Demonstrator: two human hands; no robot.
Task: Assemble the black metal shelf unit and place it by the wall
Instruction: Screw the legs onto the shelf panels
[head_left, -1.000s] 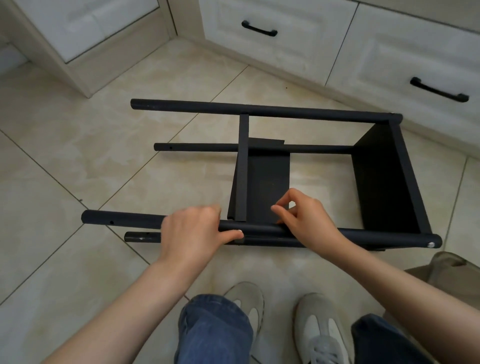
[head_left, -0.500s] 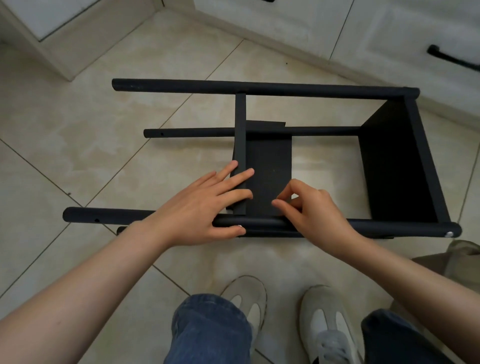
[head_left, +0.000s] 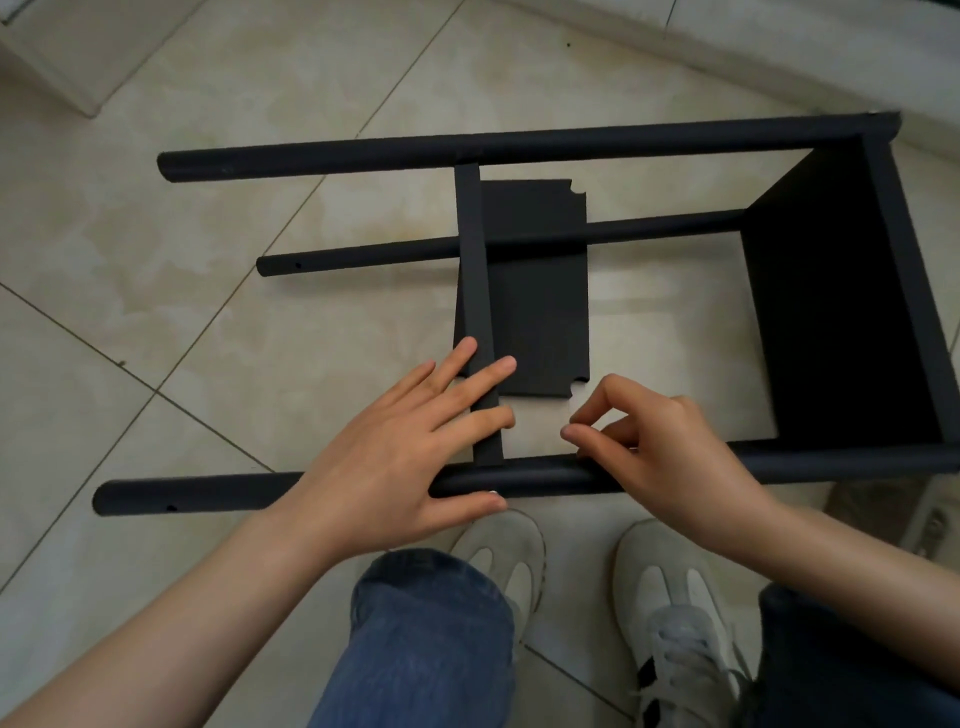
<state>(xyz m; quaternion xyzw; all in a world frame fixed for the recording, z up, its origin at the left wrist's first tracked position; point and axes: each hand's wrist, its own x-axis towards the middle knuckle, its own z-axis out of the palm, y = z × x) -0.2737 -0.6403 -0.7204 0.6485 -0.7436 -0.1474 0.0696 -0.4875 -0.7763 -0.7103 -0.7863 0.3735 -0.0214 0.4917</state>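
Note:
The black metal shelf unit lies on its side on the tiled floor. Its near pole (head_left: 182, 496) and far pole (head_left: 363, 150) run left to right, with a thinner lower pole (head_left: 363, 254) between them. One shelf panel (head_left: 831, 312) closes the right end. The middle shelf panel (head_left: 540, 291) sits loosely, its front lip (head_left: 475, 260) spanning the two upper poles. My left hand (head_left: 395, 457) lies flat over the near pole, thumb on its near side, fingers spread across that lip. My right hand (head_left: 670, 452) rests on the near pole with thumb and forefinger pinched; nothing shows between them.
White cabinet bases run along the top left (head_left: 62, 52) and top right (head_left: 779, 41). My two light shoes (head_left: 511, 561) (head_left: 670, 587) stand just in front of the near pole. A brownish object (head_left: 893, 519) lies at the right edge.
My left hand let go of its wrap around the near pole and spread its fingers over the middle shelf's lip. The view has tilted down and closer. My right hand stays pinched.

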